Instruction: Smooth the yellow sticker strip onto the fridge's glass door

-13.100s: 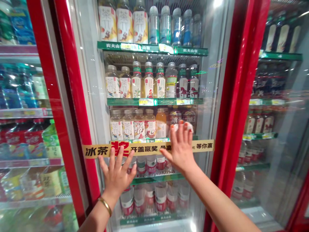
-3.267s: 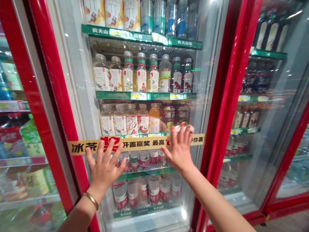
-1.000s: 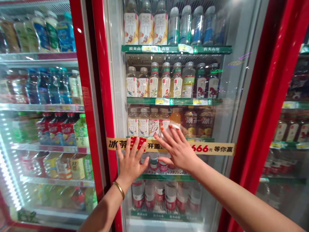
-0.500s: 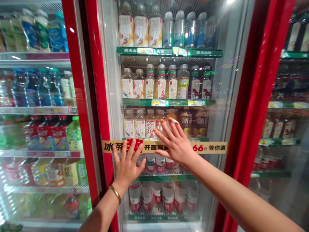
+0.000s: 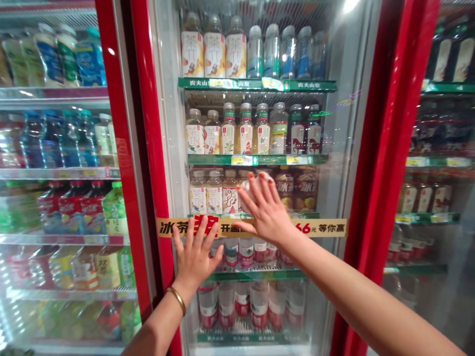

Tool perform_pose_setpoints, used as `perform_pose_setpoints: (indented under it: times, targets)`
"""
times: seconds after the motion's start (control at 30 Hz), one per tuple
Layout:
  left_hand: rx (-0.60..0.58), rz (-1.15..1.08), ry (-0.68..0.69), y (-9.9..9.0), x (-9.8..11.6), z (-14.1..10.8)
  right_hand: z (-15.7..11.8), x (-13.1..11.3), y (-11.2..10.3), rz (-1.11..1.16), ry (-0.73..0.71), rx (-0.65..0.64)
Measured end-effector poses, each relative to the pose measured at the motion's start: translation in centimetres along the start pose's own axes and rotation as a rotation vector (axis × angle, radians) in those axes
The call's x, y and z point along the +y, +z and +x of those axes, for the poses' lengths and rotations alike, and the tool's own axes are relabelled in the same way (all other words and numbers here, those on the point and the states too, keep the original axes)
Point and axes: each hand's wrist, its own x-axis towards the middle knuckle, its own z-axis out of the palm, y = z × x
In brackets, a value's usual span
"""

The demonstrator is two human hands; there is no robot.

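Where the white wad (image 5: 245, 184) sits: just above the middle of the gold strip (image 5: 330, 228), under the fingers of the right hand (image 5: 267, 212) and mostly covered; paper or cloth, cannot tell.
Right hand: palm toward the glass door (image 5: 339, 185), thumb over the strip, other fingers reaching above it.
Right grip: fingers spread, not curled round anything; wad apparently kept in place by flat pressure, which would explain the splayed pose.
Left hand (image 5: 196, 259): fingertips over the strip's left part, palm below it.
Left grip: fingers fanned, nothing grasped. Judged to be a light support; firmness of contact, cannot tell.
Bangle (image 5: 176, 300): gold-coloured, round the left wrist, below the strip's left part.
Bottles (image 5: 214, 54): upright in rows behind the glass, above and below the strip; labels mostly outward, presumably to be read through the door.
Shelves (image 5: 313, 86): green-fronted, above and below the strip; price tags (image 5: 242, 160) on their front edges, likely to pair with the bottles standing there.
Neighbouring cooler (image 5: 116, 123): well left of the strip, also stocked, red-framed.
Red frame (image 5: 388, 163): beyond the strip's right end.
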Motion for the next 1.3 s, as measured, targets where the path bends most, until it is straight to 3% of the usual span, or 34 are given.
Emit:
perform_pose_setpoints:
  times: [0.13, 0.2, 0.3, 0.4, 0.47, 0.53, 0.67, 0.7, 0.77, 0.87, 0.93, 1.0, 1.1, 1.17, 1.23, 1.3]
  targets:
    - [0.000, 0.006, 0.007, 0.0, 0.1, 0.0, 3.7, 5.8, -1.3, 0.000, 0.489, 0.162]
    - [0.007, 0.011, 0.006, 0.0, 0.0, 0.1, 6.2, 6.8, -1.8, 0.020, 0.582, 0.215]
    - [-0.001, 0.004, -0.003, 0.1, 0.0, 0.0, 7.3, 3.2, -1.3, 0.061, 0.364, 0.182]
    - [-0.007, -0.010, -0.011, 0.0, 0.0, -0.1, 4.6, -1.3, -0.4, 0.098, -0.066, 0.019]
    - [-0.002, -0.016, -0.019, -0.2, 0.2, -0.2, 2.5, -1.5, -0.6, 0.104, -0.219, -0.073]
    - [0.010, -0.032, -0.039, -0.8, 0.4, 0.1, 1.9, 0.8, -1.5, 0.089, -0.114, -0.079]
    - [0.069, -0.052, -0.055, -2.0, 0.2, 2.7, 4.9, 6.2, -3.9, 0.057, 0.379, 0.073]
    - [0.087, -0.049, -0.045, -2.2, -0.1, 3.8, 5.7, 6.3, -4.1, 0.061, 0.418, 0.093]
    - [0.118, -0.038, -0.024, -2.4, -0.8, 6.1, 5.9, 4.5, -3.6, 0.081, 0.325, 0.074]
    - [0.109, -0.021, -0.018, -1.8, -1.9, 9.2, 2.6, 0.5, -1.7, 0.143, -0.106, -0.085]
    - [0.065, -0.011, -0.016, -1.2, -2.4, 10.3, -0.6, 0.0, -0.7, 0.175, -0.291, -0.192]
    - [0.032, -0.004, -0.012, -0.6, -2.6, 10.6, -3.1, 2.3, -0.6, 0.149, -0.191, -0.198]
    - [0.019, 0.000, -0.014, -0.2, -2.6, 10.3, -4.0, 7.8, -1.4, 0.055, 0.296, -0.012]
    - [0.024, 0.001, -0.015, -0.2, -2.5, 10.2, -3.9, 9.2, -1.5, 0.029, 0.531, 0.111]
    - [0.025, -0.001, -0.018, -0.3, -2.5, 10.1, -4.9, 7.3, -0.6, 0.043, 0.545, 0.133]
    - [0.015, -0.010, -0.020, -0.4, -2.6, 10.2, -7.5, 3.3, 0.9, 0.087, 0.315, 0.059]
